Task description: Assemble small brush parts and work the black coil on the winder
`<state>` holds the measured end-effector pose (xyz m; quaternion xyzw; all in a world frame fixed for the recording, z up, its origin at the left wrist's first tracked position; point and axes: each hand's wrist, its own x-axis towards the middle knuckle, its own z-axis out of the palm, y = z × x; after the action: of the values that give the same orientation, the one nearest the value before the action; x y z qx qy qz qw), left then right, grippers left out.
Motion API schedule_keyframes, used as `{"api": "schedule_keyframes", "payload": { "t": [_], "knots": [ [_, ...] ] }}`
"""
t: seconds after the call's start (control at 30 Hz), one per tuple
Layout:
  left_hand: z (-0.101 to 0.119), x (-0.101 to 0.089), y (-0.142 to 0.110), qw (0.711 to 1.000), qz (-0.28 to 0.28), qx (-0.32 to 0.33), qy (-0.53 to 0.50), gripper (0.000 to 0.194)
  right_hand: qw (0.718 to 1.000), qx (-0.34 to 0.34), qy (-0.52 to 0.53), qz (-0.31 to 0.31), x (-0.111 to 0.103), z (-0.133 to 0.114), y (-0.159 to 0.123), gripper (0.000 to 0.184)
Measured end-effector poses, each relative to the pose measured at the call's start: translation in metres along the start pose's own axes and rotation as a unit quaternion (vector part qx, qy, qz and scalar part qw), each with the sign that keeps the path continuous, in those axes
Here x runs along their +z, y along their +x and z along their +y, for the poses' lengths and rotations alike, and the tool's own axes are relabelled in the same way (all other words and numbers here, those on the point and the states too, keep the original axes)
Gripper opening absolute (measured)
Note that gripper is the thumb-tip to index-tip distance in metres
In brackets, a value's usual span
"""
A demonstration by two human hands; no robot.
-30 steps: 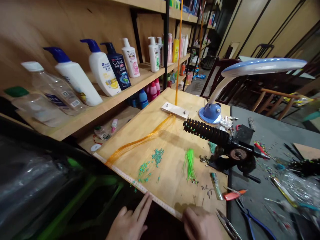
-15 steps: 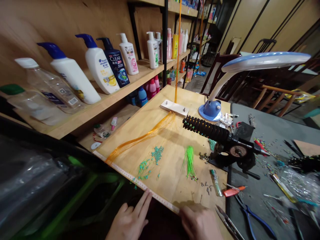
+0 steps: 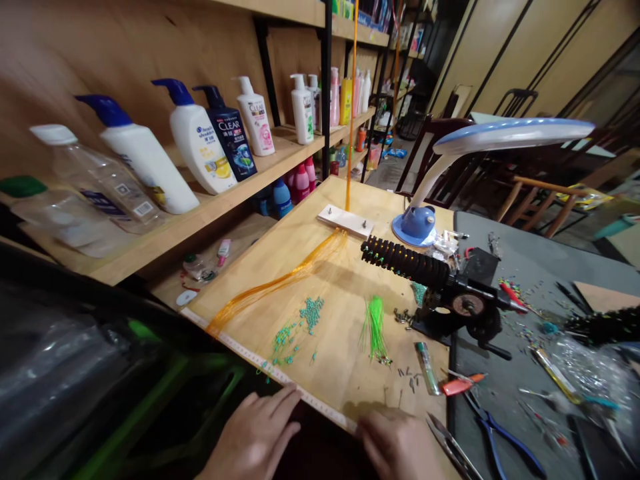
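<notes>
My left hand (image 3: 253, 437) lies at the near edge of the wooden work board (image 3: 330, 320), fingers stretched out flat toward the measuring tape strip (image 3: 265, 370) on that edge, and holds nothing. My right hand (image 3: 400, 447) rests on the board's near right corner, back of hand up; its fingers curl under and are hidden. On the board lie an orange bundle of threads (image 3: 280, 280), teal beads (image 3: 300, 323) and green strands (image 3: 375, 327). A black winding tool (image 3: 435, 283) stands to the right.
Shelves on the left carry shampoo bottles (image 3: 200, 143). A blue desk lamp (image 3: 450, 173) stands at the back of the board. Scissors (image 3: 450, 447), blue pliers (image 3: 500, 433), a red cutter (image 3: 460, 385) and small parts lie on the grey mat (image 3: 525, 347). Chairs stand behind.
My left hand's fingers have drawn back slightly and lie lower along the tape edge. The view has shifted a little; the right hand stays at the corner.
</notes>
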<state>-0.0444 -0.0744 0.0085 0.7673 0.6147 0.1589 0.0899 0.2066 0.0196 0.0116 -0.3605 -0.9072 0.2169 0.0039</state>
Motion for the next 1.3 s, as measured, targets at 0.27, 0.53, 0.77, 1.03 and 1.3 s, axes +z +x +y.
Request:
{"api": "schedule_keyframes", "payload": {
  "t": [0.27, 0.53, 0.77, 1.03, 1.3],
  "knots": [
    [0.042, -0.014, 0.051, 0.943, -0.071, -0.043, -0.321, 0.046, 0.985, 0.083, 0.149, 0.03, -0.017, -0.006, 0.003, 0.025],
    [0.04, -0.024, 0.075, 0.908, -0.141, -0.077, -0.388, 0.023, 0.973, 0.044, 0.225, 0.028, -0.035, -0.007, 0.009, 0.018],
    [0.025, -0.05, 0.078, 0.84, -0.087, -0.167, -0.509, 0.038, 0.953, 0.012, 0.304, -0.01, -0.056, 0.0, 0.023, 0.02],
    [0.012, -0.046, 0.069, 0.813, -0.044, -0.202, -0.544, 0.045, 0.972, 0.041, 0.219, 0.071, -0.055, -0.007, 0.029, 0.025],
    [0.01, -0.042, 0.066, 0.796, -0.024, -0.212, -0.567, 0.037, 0.975, 0.025, 0.201, 0.093, -0.063, -0.008, 0.032, 0.015]
  ]
}}
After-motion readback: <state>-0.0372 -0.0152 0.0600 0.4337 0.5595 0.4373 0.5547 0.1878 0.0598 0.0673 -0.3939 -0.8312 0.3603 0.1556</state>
